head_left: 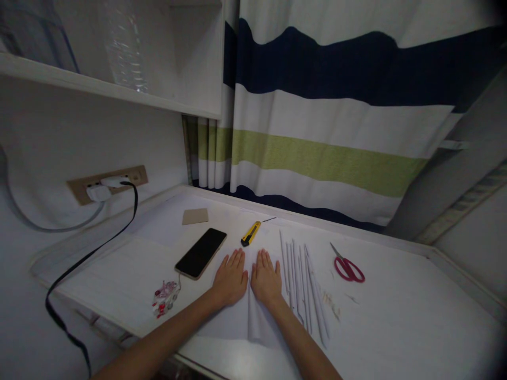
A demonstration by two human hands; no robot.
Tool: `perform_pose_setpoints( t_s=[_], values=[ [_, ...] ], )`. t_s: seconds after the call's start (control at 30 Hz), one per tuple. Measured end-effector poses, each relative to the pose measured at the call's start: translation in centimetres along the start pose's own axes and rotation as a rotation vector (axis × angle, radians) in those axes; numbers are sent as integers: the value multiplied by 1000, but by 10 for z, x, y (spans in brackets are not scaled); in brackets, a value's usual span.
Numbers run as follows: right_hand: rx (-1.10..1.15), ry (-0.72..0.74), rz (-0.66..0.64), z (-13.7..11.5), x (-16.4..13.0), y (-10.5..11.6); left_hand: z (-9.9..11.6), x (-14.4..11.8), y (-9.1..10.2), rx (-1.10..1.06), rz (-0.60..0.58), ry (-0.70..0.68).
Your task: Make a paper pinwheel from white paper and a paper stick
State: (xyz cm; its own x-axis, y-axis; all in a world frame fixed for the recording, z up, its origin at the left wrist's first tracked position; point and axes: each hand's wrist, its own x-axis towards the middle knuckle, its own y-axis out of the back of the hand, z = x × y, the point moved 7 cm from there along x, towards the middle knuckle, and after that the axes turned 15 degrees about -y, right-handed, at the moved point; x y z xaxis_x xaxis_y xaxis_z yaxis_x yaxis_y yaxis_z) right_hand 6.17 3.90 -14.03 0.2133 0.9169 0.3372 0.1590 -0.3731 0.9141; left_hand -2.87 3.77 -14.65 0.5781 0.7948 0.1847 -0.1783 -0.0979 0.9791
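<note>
The left hand (230, 279) and the right hand (266, 281) lie flat, their fingers stretched and only slightly apart, pinching nothing. Under them is the white paper sheet (225, 323), with a fold line running between the hands. If the palms press unevenly, I think this fold could become crooked. Just beside the right hand lie the thin paper rolls (308, 287); a careless sideways movement could scatter or bend them. Beyond the fingertips rests the yellow utility knife (251, 234). I cannot tell whether its blade is out; if so, reaching forward could cut a finger.
</note>
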Motion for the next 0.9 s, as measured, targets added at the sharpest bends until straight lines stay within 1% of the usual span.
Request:
perform_pose_setpoints(
  t_s=[0.13,0.27,0.4,0.5,0.6,0.67,0.77,0.9],
  values=[
    [13,51,-29,1,4,1,-2,-1,-1,-7,0,-21],
    [40,140,-55,0,7,11,-3,-1,0,1,16,-28],
    [60,168,-45,-1,-4,21,-4,2,7,8,43,-36],
    [78,206,-58,-1,-14,19,-2,0,15,8,59,-56],
    [93,223,-66,1,-17,16,5,-9,20,7,60,-96],
    [100,221,-66,3,-17,15,11,-19,17,-3,37,-116],
    [103,208,-69,3,-16,15,16,-31,9,-14,9,-107],
    [97,174,-85,2,-16,15,18,-36,4,-7,11,-87]
  ],
)
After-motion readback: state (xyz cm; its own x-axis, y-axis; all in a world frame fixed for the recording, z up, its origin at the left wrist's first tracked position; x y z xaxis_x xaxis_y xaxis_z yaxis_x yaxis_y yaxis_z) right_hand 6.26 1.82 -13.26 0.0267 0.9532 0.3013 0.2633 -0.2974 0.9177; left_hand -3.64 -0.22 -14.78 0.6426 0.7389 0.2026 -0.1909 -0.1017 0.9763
